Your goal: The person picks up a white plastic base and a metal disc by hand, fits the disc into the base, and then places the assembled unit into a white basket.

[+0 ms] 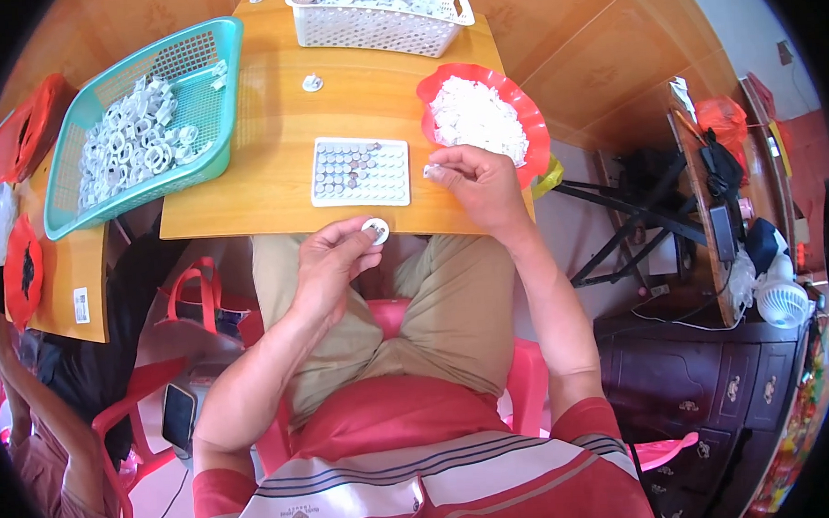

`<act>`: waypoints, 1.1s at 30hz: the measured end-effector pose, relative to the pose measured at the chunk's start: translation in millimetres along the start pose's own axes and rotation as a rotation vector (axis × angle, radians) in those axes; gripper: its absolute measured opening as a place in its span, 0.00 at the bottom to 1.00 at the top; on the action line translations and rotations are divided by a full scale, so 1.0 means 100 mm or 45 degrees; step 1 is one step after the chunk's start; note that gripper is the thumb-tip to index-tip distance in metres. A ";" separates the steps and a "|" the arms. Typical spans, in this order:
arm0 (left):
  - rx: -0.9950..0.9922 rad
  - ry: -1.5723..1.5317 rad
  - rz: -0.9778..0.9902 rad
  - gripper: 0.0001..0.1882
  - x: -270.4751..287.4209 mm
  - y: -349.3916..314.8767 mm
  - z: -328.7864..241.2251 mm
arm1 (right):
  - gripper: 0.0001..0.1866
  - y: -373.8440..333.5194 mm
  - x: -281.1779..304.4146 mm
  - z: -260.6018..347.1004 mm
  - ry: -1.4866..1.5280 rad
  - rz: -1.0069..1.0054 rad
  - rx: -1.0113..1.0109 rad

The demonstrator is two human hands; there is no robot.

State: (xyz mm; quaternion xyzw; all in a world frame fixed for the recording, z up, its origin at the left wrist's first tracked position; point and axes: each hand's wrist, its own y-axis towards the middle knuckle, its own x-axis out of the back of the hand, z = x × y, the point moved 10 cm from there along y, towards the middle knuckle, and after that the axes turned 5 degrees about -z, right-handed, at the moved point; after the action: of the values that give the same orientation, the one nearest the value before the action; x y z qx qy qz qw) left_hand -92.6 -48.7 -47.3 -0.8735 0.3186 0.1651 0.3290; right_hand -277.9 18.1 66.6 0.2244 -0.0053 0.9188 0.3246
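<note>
My left hand (332,263) is closed on a small round white plastic part (375,230), its thumb pressed on the part's face, just off the table's near edge. Over the table's right side, my right hand (481,185) pinches a small white piece (431,171) between thumb and fingertips. Between the hands and a little farther off lies a white tray (392,196) with rows of small round pockets. Grey metal discs (337,174) sit in many of its left pockets. Beyond my right hand stands a red scalloped dish (531,122) heaped with small white pieces (477,115).
A teal basket (229,109) of white ring-shaped parts stands at the left. At the far edge is a white perforated basket (375,36). One loose white part (312,82) lies on the wooden table (268,154). Another person's arm (42,400) shows at the left.
</note>
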 end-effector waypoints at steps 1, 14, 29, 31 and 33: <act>0.003 -0.008 0.009 0.11 -0.01 0.00 0.00 | 0.08 -0.02 -0.05 -0.02 0.111 0.024 -0.021; 0.018 0.002 -0.011 0.11 0.00 0.01 0.02 | 0.07 -0.18 -0.41 -0.24 0.518 0.107 -0.143; -0.036 -0.017 0.016 0.12 -0.04 0.00 -0.02 | 0.06 -0.35 -0.66 -0.28 0.582 0.183 -0.171; -0.041 0.011 0.009 0.12 -0.03 0.01 -0.02 | 0.06 -0.37 -0.68 -0.30 0.546 0.180 -0.169; -0.040 0.011 0.010 0.12 -0.03 0.00 -0.02 | 0.06 -0.39 -0.69 -0.31 0.508 0.178 -0.168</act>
State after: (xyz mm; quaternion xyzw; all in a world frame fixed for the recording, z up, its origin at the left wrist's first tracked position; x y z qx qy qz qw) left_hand -94.9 -48.7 -44.0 -0.8779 0.3210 0.1676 0.3133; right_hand -219.2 12.9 4.8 0.0153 -0.0164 0.9629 0.2688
